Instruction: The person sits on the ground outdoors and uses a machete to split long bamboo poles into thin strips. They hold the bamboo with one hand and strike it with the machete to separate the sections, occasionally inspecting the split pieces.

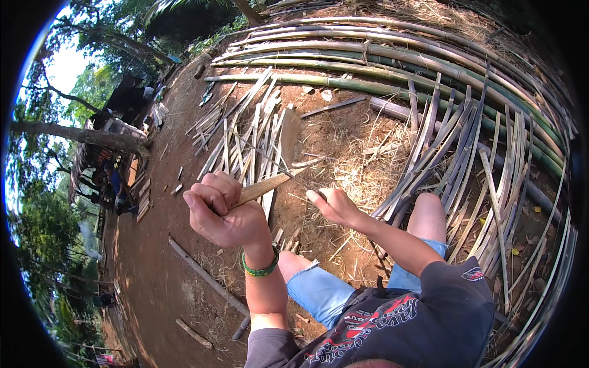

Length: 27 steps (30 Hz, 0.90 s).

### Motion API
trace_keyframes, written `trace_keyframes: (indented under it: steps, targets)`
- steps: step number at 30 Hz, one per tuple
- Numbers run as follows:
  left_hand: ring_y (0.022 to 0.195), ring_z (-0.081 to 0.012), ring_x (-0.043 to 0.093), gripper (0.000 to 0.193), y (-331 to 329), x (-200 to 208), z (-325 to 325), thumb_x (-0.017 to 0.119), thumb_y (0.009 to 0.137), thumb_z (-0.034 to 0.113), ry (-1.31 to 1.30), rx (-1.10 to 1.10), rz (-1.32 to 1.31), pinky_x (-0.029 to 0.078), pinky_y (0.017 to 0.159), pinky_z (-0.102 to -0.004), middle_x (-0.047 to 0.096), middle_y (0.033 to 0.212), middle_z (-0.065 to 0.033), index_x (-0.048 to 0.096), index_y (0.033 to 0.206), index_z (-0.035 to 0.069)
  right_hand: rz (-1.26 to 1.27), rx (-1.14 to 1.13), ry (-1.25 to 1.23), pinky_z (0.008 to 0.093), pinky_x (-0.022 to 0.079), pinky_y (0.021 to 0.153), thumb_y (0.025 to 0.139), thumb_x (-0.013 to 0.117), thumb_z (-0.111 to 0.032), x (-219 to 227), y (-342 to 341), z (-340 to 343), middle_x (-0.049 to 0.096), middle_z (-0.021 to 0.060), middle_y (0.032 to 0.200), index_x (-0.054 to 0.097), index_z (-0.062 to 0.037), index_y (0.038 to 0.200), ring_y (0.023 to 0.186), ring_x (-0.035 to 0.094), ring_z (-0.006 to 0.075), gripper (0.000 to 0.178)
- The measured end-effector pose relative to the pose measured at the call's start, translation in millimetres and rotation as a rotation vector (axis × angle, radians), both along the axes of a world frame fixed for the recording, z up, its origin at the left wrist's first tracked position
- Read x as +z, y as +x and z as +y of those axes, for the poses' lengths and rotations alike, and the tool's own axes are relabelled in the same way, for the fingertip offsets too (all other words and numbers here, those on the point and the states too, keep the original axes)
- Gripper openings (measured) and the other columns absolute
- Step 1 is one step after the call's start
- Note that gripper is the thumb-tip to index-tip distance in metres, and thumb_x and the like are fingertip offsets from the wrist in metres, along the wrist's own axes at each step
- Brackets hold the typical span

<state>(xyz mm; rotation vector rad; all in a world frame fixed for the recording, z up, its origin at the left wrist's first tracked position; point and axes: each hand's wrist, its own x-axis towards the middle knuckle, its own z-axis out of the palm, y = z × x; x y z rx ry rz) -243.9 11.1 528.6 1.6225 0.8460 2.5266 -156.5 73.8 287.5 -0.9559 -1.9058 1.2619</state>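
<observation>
My left hand (224, 211) is closed in a raised fist around a flat tan bamboo strip (265, 187), which sticks out to the right and slightly away from me. To its right, my right hand (334, 205) is closed in a pinch on a thin dark tool (299, 181). That tool meets the strip's far end; whether it is a knife blade I cannot tell. Just beyond stands a broad tan piece of wood (289, 136), its outline soft. A green woven band (261, 270) circles my left wrist.
Long bamboo poles (368, 49) lie across the far side. Split strips are heaped ahead on the left (245, 132) and on the right (451, 141). Curled shavings (362, 162) cover the soil between. A loose pole (208, 279) lies at left; a person (119, 187) is farther off.
</observation>
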Motion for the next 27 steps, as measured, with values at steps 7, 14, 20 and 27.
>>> trace_keyframes:
  steps: [7, 14, 20, 27]
  targets:
    - [0.051, -0.0081, 0.017, 0.044, 6, 24, 30, 0.035, 0.104, 0.026, 0.007, 0.001, -0.044, 0.014, 0.046, -0.025, 0.02, 0.056, 0.0028, 0.026, 0.063, 0.013, -0.24, -0.287, -0.146, 0.0452, 0.048, 0.062, 0.095, 0.047, -0.053, -173, 5, 99, 0.063, 0.0198, 0.066, 0.061, 0.0017, 0.079, 0.063, 0.064, 0.0303, 0.059]
    - [0.048, -0.008, 0.015, 0.047, -19, 80, -30, 0.034, 0.104, 0.029, 0.017, 0.034, -0.134, 0.012, 0.043, -0.0255, 0.017, 0.055, 0.004, 0.024, 0.061, 0.015, -0.237, 0.024, -0.399, 0.0416, 0.041, 0.053, 0.094, 0.042, -0.061, -52, -8, 40, 0.046, 0.0115, 0.047, 0.05, -0.0023, 0.053, 0.046, 0.047, 0.0231, 0.072]
    - [0.049, -0.0077, 0.017, 0.043, -25, 72, -2, 0.039, 0.104, 0.028, -0.182, 0.075, -0.248, 0.012, 0.044, -0.0251, 0.022, 0.055, 0.0035, 0.029, 0.064, 0.014, -0.271, 0.027, -0.287, 0.04, 0.041, 0.049, 0.093, 0.046, -0.06, -154, 19, 28, 0.049, 0.0147, 0.057, 0.055, -0.002, 0.072, 0.049, 0.05, 0.024, 0.062]
    - [0.049, -0.0081, 0.017, 0.043, -27, 72, -4, 0.039, 0.103, 0.029, -0.132, 0.074, -0.19, 0.012, 0.043, -0.0255, 0.021, 0.056, 0.0032, 0.027, 0.064, 0.015, -0.089, 0.078, -0.756, 0.0335, 0.039, 0.041, 0.093, 0.047, -0.061, -80, 4, 24, 0.047, 0.0048, 0.051, 0.049, -0.0077, 0.062, 0.042, 0.047, 0.015, 0.062]
